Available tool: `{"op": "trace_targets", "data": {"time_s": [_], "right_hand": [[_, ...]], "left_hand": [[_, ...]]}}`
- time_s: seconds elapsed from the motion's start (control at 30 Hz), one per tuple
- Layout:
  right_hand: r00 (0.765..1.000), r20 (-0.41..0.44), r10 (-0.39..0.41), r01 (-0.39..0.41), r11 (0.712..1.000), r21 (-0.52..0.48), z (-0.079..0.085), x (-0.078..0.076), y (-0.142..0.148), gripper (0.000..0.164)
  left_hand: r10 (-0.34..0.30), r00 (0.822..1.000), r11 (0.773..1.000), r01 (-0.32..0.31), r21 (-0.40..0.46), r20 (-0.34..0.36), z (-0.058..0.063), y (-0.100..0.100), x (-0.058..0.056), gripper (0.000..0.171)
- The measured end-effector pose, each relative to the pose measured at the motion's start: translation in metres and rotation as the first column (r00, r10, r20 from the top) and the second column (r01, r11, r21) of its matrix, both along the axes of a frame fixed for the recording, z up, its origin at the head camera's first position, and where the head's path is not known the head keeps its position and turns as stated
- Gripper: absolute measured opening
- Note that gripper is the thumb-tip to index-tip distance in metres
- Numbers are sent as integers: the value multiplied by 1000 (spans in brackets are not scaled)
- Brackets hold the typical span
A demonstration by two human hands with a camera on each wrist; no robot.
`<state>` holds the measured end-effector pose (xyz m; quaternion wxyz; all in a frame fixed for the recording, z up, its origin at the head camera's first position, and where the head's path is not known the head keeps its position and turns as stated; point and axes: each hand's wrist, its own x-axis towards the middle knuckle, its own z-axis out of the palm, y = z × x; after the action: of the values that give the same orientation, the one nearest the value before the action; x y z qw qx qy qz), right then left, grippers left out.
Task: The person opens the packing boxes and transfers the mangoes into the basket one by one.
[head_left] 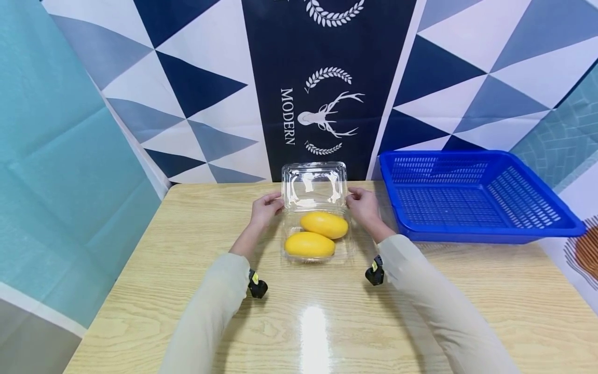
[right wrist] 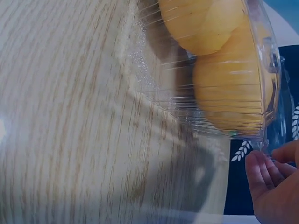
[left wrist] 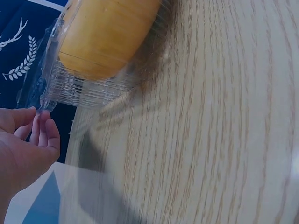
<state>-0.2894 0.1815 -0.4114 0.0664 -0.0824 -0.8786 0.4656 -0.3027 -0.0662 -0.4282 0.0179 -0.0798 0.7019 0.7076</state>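
Note:
A clear plastic clamshell box [head_left: 343,250] lies on the table with its lid [head_left: 314,195] raised at the far side. Inside the base are two yellow mangoes, one [head_left: 324,225] behind and to the right of the other [head_left: 310,245]. At the lid's left edge, my left hand [head_left: 266,209] pinches the plastic between thumb and fingers. My right hand [head_left: 364,205] pinches the opposite edge. The left wrist view shows one mango [left wrist: 107,39] through the ribbed side wall, and the right wrist view shows both through the plastic.
A blue slotted plastic basket [head_left: 467,231] stands on the right side of the wooden table [head_left: 187,234]. Behind the table's far edge hangs a patterned cloth [head_left: 210,93] with triangles and a deer head. Light glares off the tabletop near the front.

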Motion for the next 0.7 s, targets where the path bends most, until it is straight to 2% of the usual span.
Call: {"op": "trace_targets", "data": {"time_s": [0.2, 0.43, 0.7], "right_hand": [[1000, -11, -5, 5, 1000, 7, -4, -1, 0, 38], [999, 41, -14, 15, 1000, -17, -4, -3, -1, 36], [999, 49, -1, 2, 1000, -23, -8, -5, -1, 35]], "left_hand": [[-13, 1000, 1000, 13, 1, 22, -3, -1, -1, 33], [-20, 998, 1000, 20, -7, 52, -3, -2, -1, 32], [-32, 997, 999, 33, -23, 76, -6, -2, -1, 33]]}}
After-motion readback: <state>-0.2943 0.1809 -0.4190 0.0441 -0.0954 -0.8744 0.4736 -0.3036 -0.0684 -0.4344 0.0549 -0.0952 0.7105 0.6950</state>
